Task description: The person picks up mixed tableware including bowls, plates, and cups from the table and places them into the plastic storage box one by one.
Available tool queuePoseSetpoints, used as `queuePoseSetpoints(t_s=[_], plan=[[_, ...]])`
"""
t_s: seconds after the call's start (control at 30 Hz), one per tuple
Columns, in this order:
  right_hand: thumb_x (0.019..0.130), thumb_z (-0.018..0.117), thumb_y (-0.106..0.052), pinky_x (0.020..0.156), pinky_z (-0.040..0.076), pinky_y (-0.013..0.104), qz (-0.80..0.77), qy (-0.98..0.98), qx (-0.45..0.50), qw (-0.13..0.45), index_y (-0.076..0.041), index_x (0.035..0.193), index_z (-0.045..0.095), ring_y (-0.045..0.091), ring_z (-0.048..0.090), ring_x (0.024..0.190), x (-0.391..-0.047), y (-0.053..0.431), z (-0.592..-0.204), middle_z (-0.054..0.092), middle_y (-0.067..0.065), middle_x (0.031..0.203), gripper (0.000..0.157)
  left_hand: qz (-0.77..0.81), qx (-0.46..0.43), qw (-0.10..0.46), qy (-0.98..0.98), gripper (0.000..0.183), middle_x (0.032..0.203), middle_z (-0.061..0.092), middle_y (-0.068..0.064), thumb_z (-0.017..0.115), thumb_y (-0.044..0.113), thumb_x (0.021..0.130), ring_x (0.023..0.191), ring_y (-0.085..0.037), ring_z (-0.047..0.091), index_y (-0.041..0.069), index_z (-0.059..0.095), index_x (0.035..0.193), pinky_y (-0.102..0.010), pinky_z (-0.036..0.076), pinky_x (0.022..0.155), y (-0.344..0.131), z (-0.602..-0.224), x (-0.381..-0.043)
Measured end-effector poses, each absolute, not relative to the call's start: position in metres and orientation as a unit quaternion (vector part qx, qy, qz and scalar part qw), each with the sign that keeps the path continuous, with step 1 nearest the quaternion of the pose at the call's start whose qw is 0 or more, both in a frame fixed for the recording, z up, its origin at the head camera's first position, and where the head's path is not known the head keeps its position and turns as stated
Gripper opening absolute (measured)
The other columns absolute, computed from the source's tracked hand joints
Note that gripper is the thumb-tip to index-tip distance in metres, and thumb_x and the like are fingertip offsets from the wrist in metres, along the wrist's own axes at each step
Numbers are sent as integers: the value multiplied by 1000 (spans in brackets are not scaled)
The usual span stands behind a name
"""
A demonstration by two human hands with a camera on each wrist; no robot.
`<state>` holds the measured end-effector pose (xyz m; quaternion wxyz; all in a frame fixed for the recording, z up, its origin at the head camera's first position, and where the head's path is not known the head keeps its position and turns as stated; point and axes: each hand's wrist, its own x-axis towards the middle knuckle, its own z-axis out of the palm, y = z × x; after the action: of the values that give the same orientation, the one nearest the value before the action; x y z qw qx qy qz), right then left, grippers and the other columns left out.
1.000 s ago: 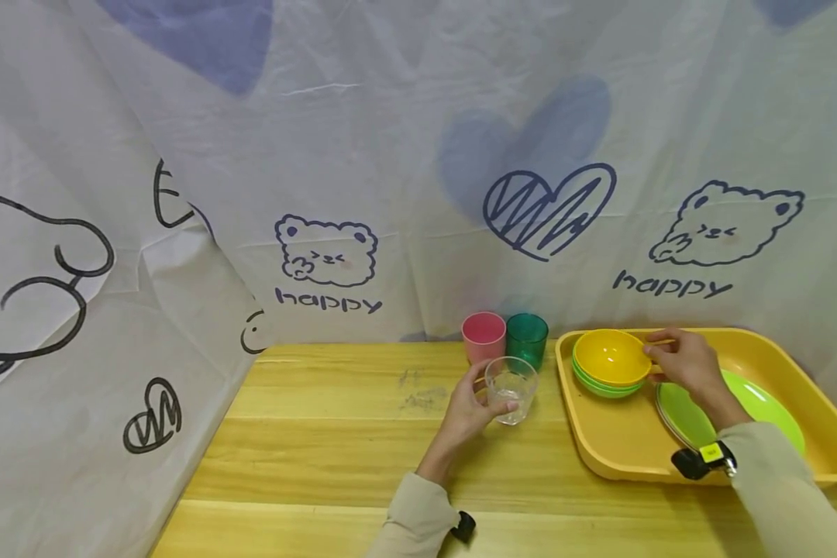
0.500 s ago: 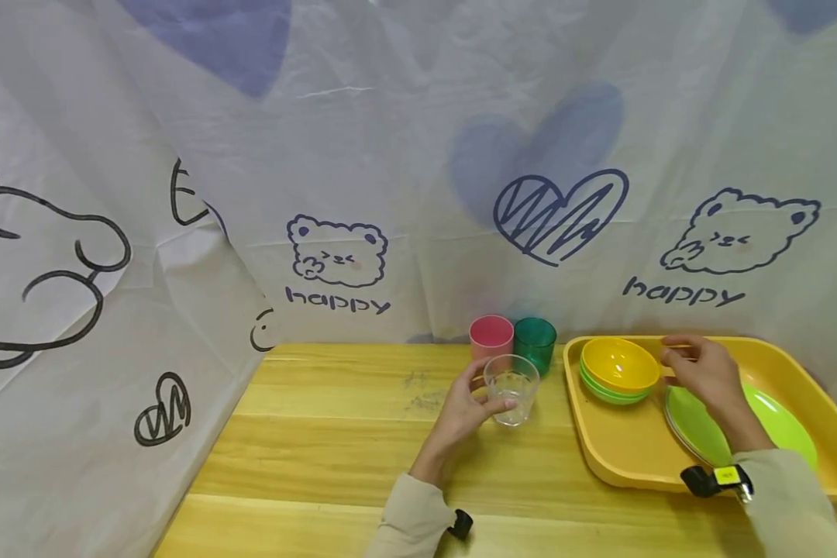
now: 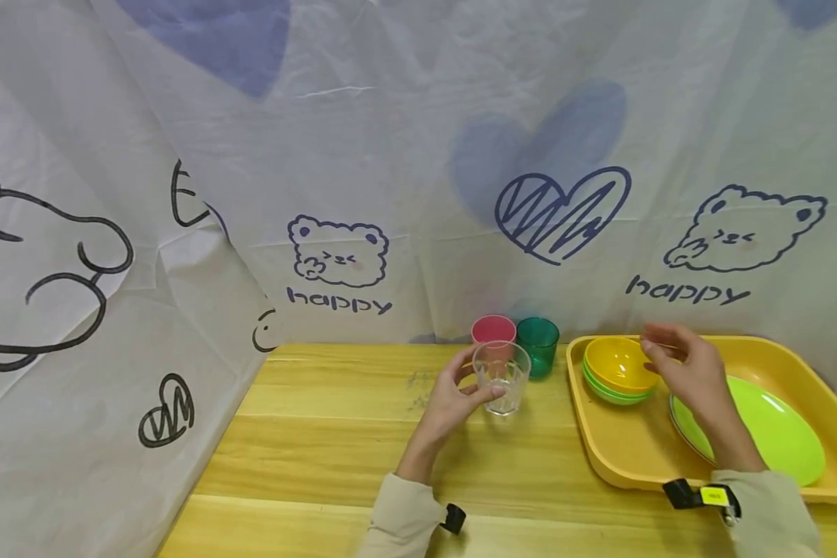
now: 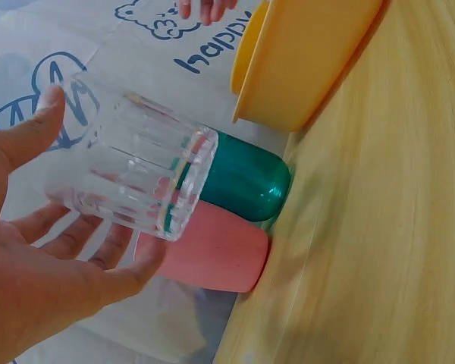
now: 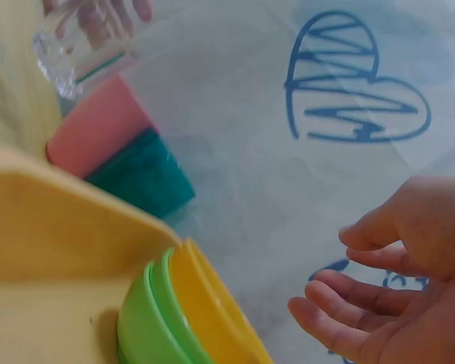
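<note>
My left hand (image 3: 446,411) grips a clear faceted tumbler (image 3: 502,380), thumb on one side and fingers on the other. In the left wrist view, the tumbler (image 4: 129,167) is clear of the table, its base near a pink cup (image 4: 220,250) and a teal cup (image 4: 246,178). My right hand (image 3: 694,380) hovers beside a stack of bowls, a yellow bowl (image 3: 619,364) on top of green bowls (image 3: 614,397). The right wrist view has this hand (image 5: 409,280) holding nothing, fingers loosely bent, apart from the yellow bowl (image 5: 212,303).
The stacked bowls sit at the left end of a yellow-orange tray (image 3: 628,457), with a lime-green plate (image 3: 774,426) to their right. The pink and teal cups stand side by side against the printed cloth (image 3: 418,155), left of the tray. Wooden tabletop (image 3: 321,434) spreads leftward.
My left hand has lifted the tumbler slightly and shifted it left. My right hand has drawn away from the yellow bowl's rim and risen a little; the bowls remain stacked.
</note>
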<state>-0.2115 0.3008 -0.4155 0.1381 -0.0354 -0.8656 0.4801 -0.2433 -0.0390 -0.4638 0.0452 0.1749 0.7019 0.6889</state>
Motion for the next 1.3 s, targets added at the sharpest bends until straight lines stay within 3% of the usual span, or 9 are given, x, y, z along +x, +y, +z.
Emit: queuePoseSetpoints(t_s=[0.13, 0.23, 0.57, 0.77, 1.1, 1.3], plan=[[106, 58, -17, 75, 56, 11, 505, -849, 3, 154, 7, 145, 48, -5, 55, 100, -204, 292, -413, 55, 30, 136, 47, 686, 184, 42, 703, 67, 149, 52, -11, 80, 11, 89, 133, -39, 50, 13, 52, 150, -54, 48, 106, -40, -462, -244], [105, 60, -16, 78, 56, 13, 526, -836, 31, 152, 6, 147, 45, -10, 55, 101, -200, 287, -414, 55, 29, 136, 50, 689, 186, 40, 699, 68, 148, 53, -11, 80, 10, 89, 132, -37, 51, 12, 52, 150, -49, 51, 105, -42, -459, -243], [103, 64, -21, 86, 51, 9, 544, -828, 71, 119, -2, 155, 39, -8, 55, 112, -196, 275, -419, 55, 26, 141, 60, 698, 182, 33, 692, 62, 144, 57, -13, 78, 6, 91, 132, -38, 52, 8, 52, 147, -45, 52, 104, -46, -453, -240], [101, 67, -21, 93, 45, 5, 548, -823, 87, 121, -6, 156, 39, 4, 58, 120, -194, 265, -420, 56, 23, 142, 63, 702, 193, 27, 685, 64, 145, 56, -15, 78, 0, 89, 133, -41, 50, 6, 53, 147, -47, 52, 104, -47, -451, -239], [100, 68, -12, 96, 48, 12, 566, -804, 133, 126, -12, 156, 41, 12, 57, 126, -192, 247, -420, 55, 22, 142, 62, 694, 182, 24, 696, 64, 142, 59, -10, 81, 6, 87, 131, -31, 55, 10, 56, 146, -44, 53, 104, -49, -447, -239], [99, 69, -9, 96, 50, 15, 601, -778, 155, 91, -8, 156, 39, 19, 54, 130, -195, 232, -426, 51, 22, 146, 65, 693, 189, 27, 695, 66, 143, 58, -12, 82, 5, 87, 132, -33, 54, 8, 54, 147, -49, 50, 105, -50, -447, -240]])
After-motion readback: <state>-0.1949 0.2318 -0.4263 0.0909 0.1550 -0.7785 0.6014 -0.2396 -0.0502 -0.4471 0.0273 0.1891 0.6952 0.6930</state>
